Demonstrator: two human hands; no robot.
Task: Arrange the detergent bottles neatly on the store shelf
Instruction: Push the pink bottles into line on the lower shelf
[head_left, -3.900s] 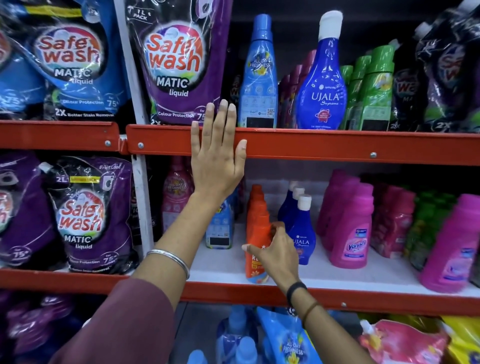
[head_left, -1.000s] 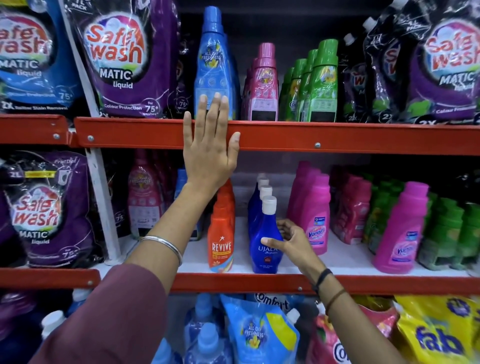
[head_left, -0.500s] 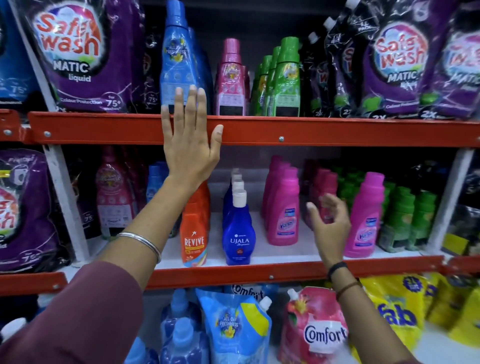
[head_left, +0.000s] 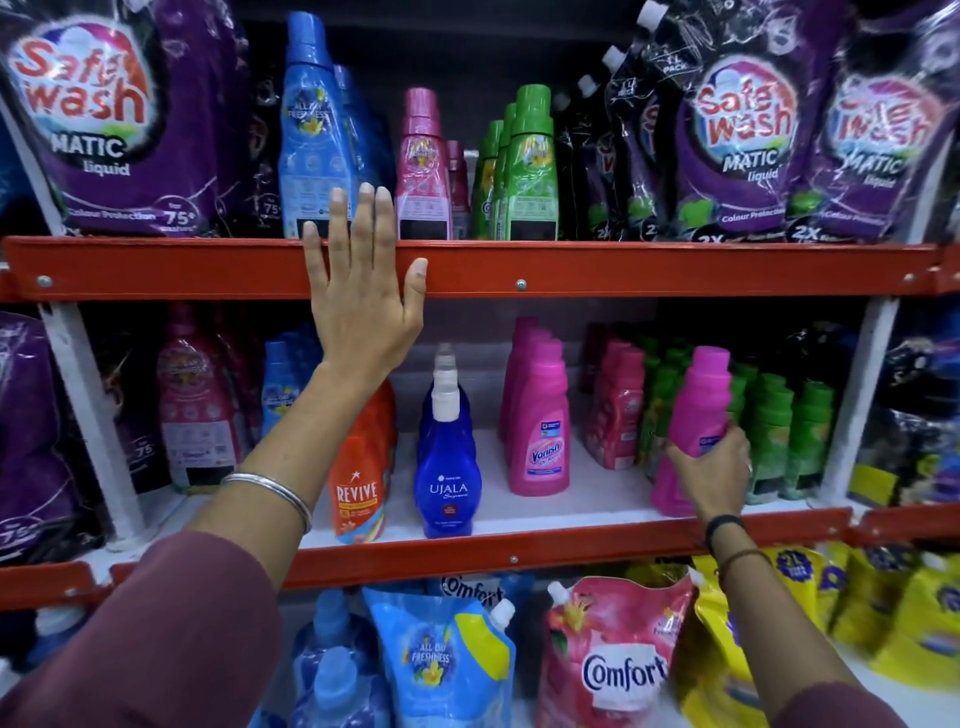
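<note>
Two hands: one braces, one works.
Left hand (head_left: 363, 306): flat and open, fingers spread on the red upper shelf rail (head_left: 623, 270) — likely a steadying prop while reaching in.
Right hand (head_left: 714, 478): wrapped around the lower body of the pink bottle (head_left: 696, 415), gripping it.
Bottle place: middle shelf (head_left: 571, 506), front edge, right of the Vanish row (head_left: 537, 415), beside the green bottles (head_left: 779, 431).
Bottle axis: long axis near vertical, cap up, leaning slightly right — probably mid-adjustment.
</note>
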